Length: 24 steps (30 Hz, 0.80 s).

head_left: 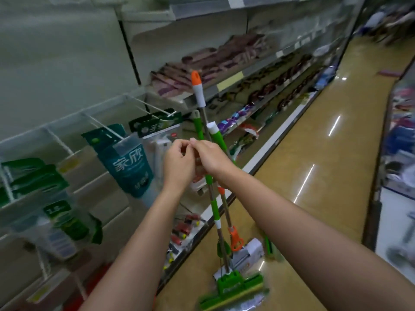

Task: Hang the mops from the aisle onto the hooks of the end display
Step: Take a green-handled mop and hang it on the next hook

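Three mops stand bunched upright in the aisle in front of me. One has an orange-tipped white handle (pixel 197 86), one a green handle (pixel 198 127), and one a white-capped green handle (pixel 216 134). Their heads rest on the floor: a green sponge head (pixel 233 288), an orange bracket (pixel 235 240) and a wrapped white head (pixel 250 252). My right hand (pixel 212 159) is wrapped around the handles at mid-height. My left hand (pixel 178 163) curls against them from the left, its fingertips touching the right hand's. White peg hooks (pixel 102 127) jut from the display at left.
Green and teal packaged goods (pixel 128 167) hang on the pegs close to my left hand. Stocked shelves (pixel 235 79) run along the left of the aisle. A glossy tan floor (pixel 314 167) stretches ahead, with another display (pixel 399 153) at right.
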### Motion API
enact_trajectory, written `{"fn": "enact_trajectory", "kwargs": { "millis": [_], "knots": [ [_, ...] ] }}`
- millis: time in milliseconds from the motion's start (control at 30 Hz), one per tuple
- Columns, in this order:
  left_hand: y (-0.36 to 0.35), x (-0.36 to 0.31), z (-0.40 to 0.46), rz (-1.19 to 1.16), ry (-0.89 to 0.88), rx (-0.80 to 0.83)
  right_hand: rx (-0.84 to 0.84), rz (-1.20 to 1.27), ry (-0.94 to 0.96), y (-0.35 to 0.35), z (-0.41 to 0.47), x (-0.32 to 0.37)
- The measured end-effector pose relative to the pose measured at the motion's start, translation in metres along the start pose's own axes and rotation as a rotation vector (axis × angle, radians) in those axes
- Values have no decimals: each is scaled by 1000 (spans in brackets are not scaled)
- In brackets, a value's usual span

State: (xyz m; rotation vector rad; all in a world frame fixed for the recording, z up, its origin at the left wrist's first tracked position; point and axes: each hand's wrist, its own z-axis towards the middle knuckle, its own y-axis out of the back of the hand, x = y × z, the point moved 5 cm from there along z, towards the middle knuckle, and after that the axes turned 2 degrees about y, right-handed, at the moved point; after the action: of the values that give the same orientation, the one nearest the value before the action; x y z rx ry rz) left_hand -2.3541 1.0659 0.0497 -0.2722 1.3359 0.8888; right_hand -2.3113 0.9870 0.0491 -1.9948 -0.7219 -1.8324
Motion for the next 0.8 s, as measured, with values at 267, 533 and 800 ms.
{"fn": "enact_trajectory", "kwargs": {
  "millis": [267, 533, 800],
  "knots": [
    [-95, 31, 53, 62, 201, 64, -55, -132, -147, 97, 78, -31],
    [-160, 72, 87, 154, 428, -17, 103, -262, -229, 146, 163, -93],
    [-252, 116, 114, 150, 673, -96, 303, -508, -267, 192, 237, -172]
  ]
}}
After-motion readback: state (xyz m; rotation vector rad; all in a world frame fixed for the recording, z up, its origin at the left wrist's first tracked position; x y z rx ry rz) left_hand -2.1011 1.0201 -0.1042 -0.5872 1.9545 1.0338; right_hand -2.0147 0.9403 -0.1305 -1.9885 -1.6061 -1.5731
